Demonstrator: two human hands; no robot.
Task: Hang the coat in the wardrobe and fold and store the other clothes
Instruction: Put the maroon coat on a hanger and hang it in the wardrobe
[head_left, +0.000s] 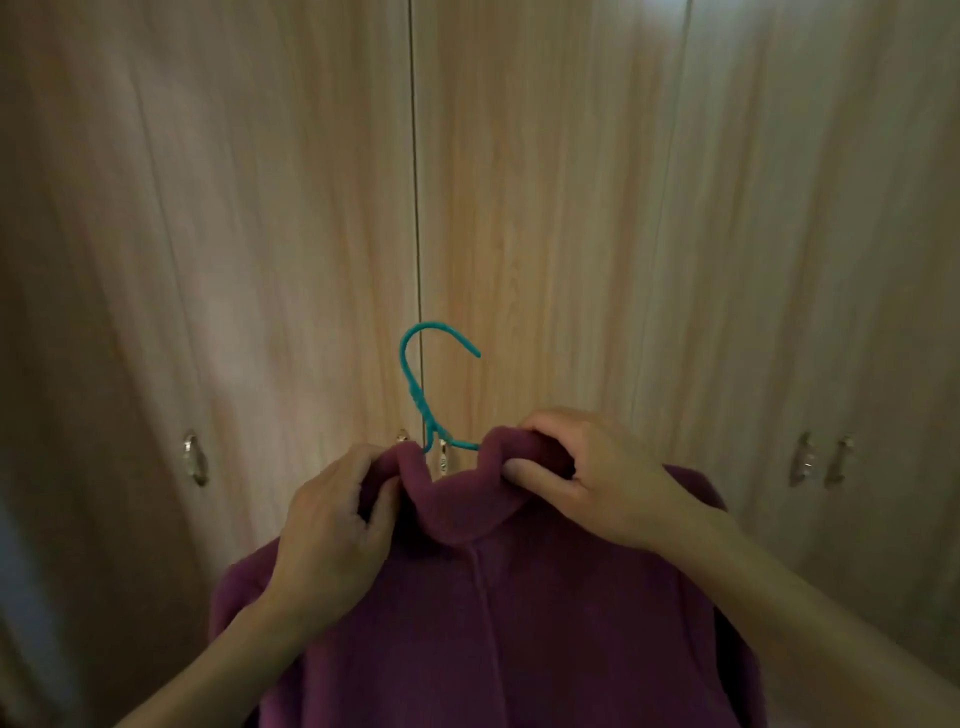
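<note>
A plum-coloured fleece coat (483, 613) hangs in front of me on a teal wire hanger (415, 374), whose hook sticks up above the collar. My left hand (332, 530) grips the left side of the collar, fingers curled into the fabric. My right hand (587, 478) pinches the right side of the collar, thumb under the fold. The hanger's shoulders are hidden inside the coat. Behind it stand the closed wooden wardrobe doors (545, 208).
Metal door handles sit at collar height: one at the left (195, 460), a pair behind the hanger (442, 457), and a pair at the right (823, 460). A vertical door seam (415, 182) runs down the middle.
</note>
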